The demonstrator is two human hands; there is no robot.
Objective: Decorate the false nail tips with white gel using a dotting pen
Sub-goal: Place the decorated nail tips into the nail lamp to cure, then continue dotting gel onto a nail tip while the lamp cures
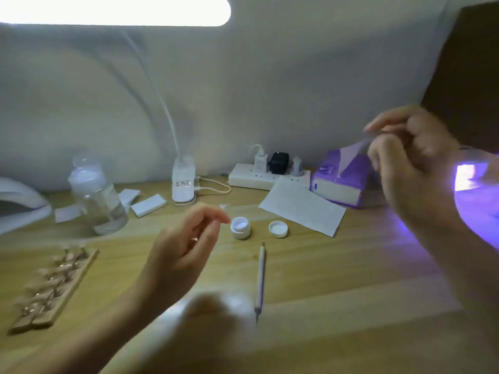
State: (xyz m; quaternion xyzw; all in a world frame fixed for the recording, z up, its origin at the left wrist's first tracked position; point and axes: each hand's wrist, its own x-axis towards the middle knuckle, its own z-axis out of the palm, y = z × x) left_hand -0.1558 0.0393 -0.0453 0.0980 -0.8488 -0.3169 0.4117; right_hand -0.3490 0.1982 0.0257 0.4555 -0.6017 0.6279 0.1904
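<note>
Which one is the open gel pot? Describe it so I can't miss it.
On the wooden desk, look ahead of the slim dotting pen. The small white gel jar stands there, lid off. Its shallow white lid lies to the right; the jar is taller.

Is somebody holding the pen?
No, the pen lies on the table, with neither the left hand nor the right hand touching it.

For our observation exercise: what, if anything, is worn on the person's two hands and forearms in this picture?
Nothing that shows. The left hand and right hand are bare, without gloves or visible rings. Both forearms are uncovered, with no sleeve, watch or bracelet in view. The picture is blurred, so small items could be missed.
</note>
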